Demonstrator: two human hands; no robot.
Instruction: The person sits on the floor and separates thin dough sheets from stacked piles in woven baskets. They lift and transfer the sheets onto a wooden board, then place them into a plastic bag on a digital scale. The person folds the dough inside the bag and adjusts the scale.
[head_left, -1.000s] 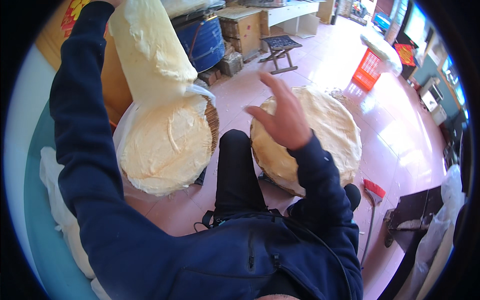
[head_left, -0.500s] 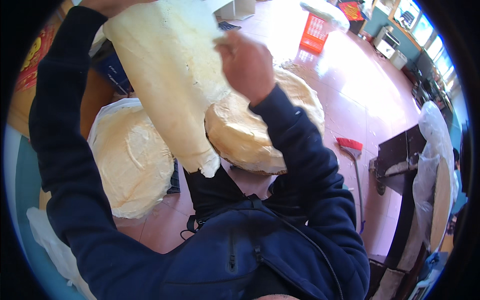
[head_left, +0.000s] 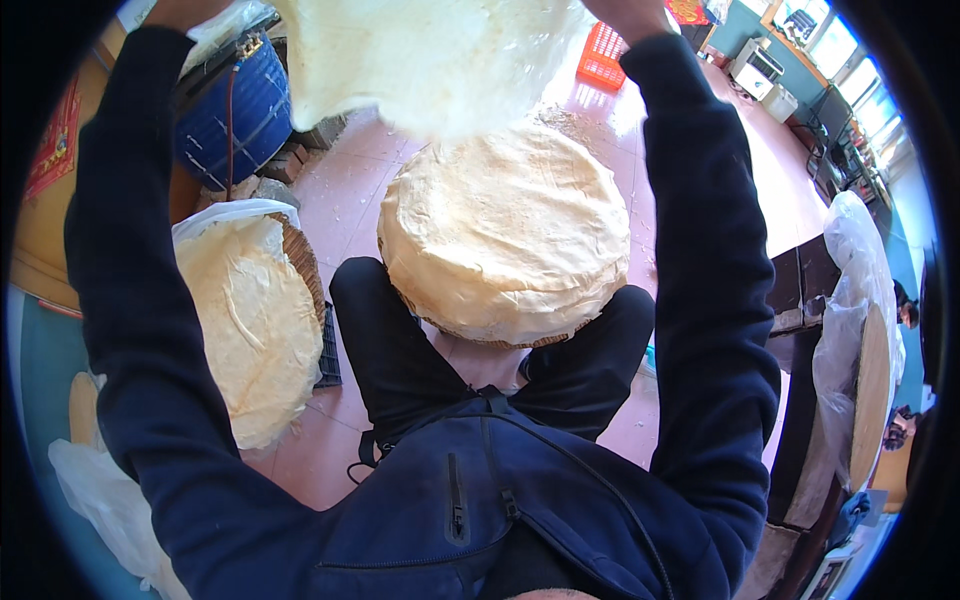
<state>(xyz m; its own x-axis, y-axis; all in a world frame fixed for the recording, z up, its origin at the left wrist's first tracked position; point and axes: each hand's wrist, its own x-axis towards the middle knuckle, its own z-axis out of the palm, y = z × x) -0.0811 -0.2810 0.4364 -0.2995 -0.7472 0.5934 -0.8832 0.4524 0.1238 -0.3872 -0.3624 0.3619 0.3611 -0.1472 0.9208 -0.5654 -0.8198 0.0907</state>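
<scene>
A large, thin, pale pancake sheet (head_left: 420, 60) hangs spread in the air at the top of the view, its lower edge over a round stack. My left hand (head_left: 190, 10) and my right hand (head_left: 632, 15) are raised at the upper edge on either side of it. Their fingers are mostly cut off, but the sheet hangs stretched between them. Below, between my knees, sits a thick round stack of cream-coloured pancake sheets (head_left: 505, 225) on a woven base. Another stack of pancake sheets (head_left: 245, 330), partly on white plastic, lies to the left.
A blue drum (head_left: 235, 120) stands at the upper left, with bricks (head_left: 287, 162) beside it. An orange plastic crate (head_left: 602, 58) is beyond the stack. To the right, dark furniture (head_left: 805, 285) carries clear plastic wrap (head_left: 850, 300). White plastic (head_left: 100, 500) lies lower left.
The sheet, hanging folded lengthwise before, is now spread wide and higher up. My right hand has moved up and right, and the stack between my knees is uncovered to view.
</scene>
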